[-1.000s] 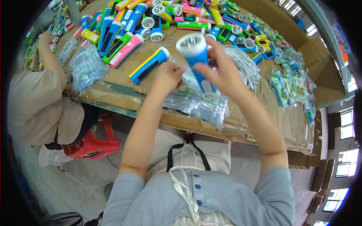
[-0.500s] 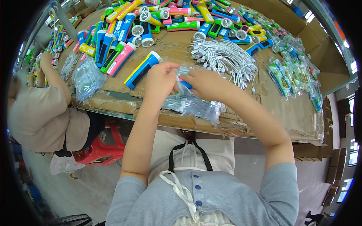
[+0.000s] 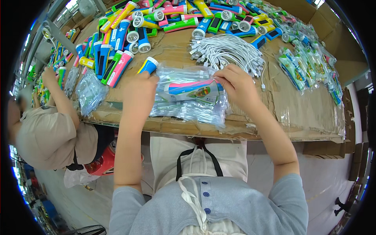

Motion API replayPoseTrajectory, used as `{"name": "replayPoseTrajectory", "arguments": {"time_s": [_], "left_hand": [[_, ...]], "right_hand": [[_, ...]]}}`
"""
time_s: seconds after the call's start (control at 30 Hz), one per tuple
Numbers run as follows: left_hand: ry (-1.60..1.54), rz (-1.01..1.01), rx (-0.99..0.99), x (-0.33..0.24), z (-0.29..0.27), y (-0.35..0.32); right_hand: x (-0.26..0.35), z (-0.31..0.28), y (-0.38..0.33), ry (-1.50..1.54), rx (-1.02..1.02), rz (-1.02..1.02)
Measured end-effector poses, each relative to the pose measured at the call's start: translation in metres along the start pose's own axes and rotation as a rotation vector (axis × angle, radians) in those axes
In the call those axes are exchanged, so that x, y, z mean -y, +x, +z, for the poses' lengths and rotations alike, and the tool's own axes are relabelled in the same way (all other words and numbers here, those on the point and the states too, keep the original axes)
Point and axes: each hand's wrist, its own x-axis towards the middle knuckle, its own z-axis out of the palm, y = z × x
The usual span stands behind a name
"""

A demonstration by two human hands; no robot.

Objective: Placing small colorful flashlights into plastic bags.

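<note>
My right hand [image 3: 238,85] is closed in a pinch on the right end of a clear plastic bag [image 3: 214,94]. Inside that bag lies a pink, white and blue flashlight [image 3: 188,87], with a printed colour picture over it. Beneath it is a flat stack of clear bags [image 3: 184,111] with white cables showing through. My left hand [image 3: 140,94], a little blurred, lies over a blue and yellow flashlight [image 3: 148,65]; only its white-rimmed head end shows. The left fingers are mostly hidden, so I cannot see whether they grip it.
Loose colourful flashlights [image 3: 117,39] cover the table's far side. White cables [image 3: 231,55] lie bundled beyond my right hand. Bagged flashlights [image 3: 301,70] are heaped at right, another bag pile [image 3: 91,92] at left. A co-worker [image 3: 51,133] sits to the left.
My hands have moved apart from over the bag. The left has gone left onto the blue and yellow flashlight; the right has shifted right, and the bagged flashlight now shows between them.
</note>
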Motion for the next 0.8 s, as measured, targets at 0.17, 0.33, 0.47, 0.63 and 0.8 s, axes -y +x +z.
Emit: {"name": "replayPoseTrajectory", "arguments": {"time_s": [0.17,0.33,0.47,0.63,0.8], "left_hand": [[-0.264,0.153,0.112,-0.024,0.002,0.012],[-0.685,0.275,0.261,-0.051,0.032,0.042],[-0.799,0.339,0.212,-0.054,0.048,0.049],[-1.05,0.147,0.26,-0.071,0.031,0.037],[-0.999,0.056,0.156,-0.088,0.026,0.032]], "right_hand": [[0.002,0.017,-0.013,0.114,-0.024,0.059],[0.011,0.03,-0.016,0.214,-0.036,0.061],[0.007,0.033,-0.021,0.282,-0.131,0.189],[0.01,0.027,-0.026,0.314,-0.194,0.313],[0.011,0.03,-0.029,0.436,-0.243,0.362]]}}
